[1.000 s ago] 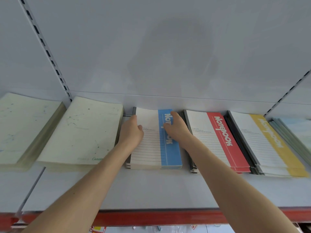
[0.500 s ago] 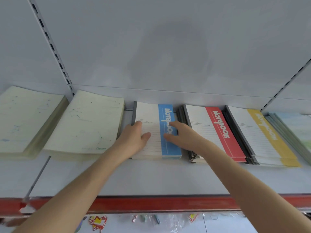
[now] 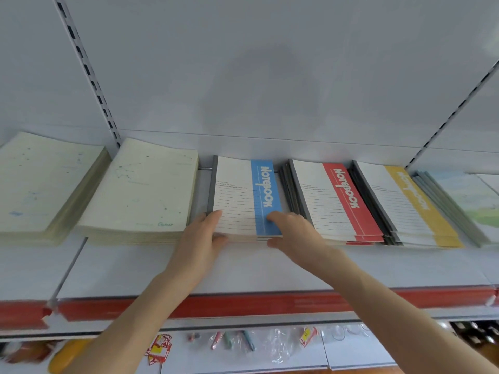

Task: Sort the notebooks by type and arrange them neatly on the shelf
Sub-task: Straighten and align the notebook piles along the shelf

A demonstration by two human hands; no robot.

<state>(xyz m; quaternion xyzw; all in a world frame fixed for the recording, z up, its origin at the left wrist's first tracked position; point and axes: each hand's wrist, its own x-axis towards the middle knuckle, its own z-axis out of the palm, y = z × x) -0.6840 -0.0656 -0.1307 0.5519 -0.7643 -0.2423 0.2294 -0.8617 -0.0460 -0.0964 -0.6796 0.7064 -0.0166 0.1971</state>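
A stack of blue-striped notebooks (image 3: pixel 243 195) lies in the middle of the white shelf (image 3: pixel 243 268). My left hand (image 3: pixel 202 236) grips the stack's near left corner, fingers on the cover and thumb at the front edge. My right hand (image 3: pixel 291 230) grips the near right corner the same way, fingers on the blue stripe. To the right lie a red-striped stack (image 3: pixel 334 201) and a yellow-striped stack (image 3: pixel 405 206). To the left sit two cream constellation-print stacks (image 3: pixel 140 190) (image 3: pixel 40 184).
A further stack with a pale landscape cover (image 3: pixel 464 201) lies at the far right. A red price rail (image 3: pixel 270 303) runs along the shelf's front edge. Below it hang packaged pens and small items (image 3: pixel 232 341). A slotted upright (image 3: pixel 89 74) divides the white back panel.
Both hands have slid from the top middle of the blue-striped stack back to its near corners, thumbs now at the front edge. The view has tilted down, showing the lower shelf.
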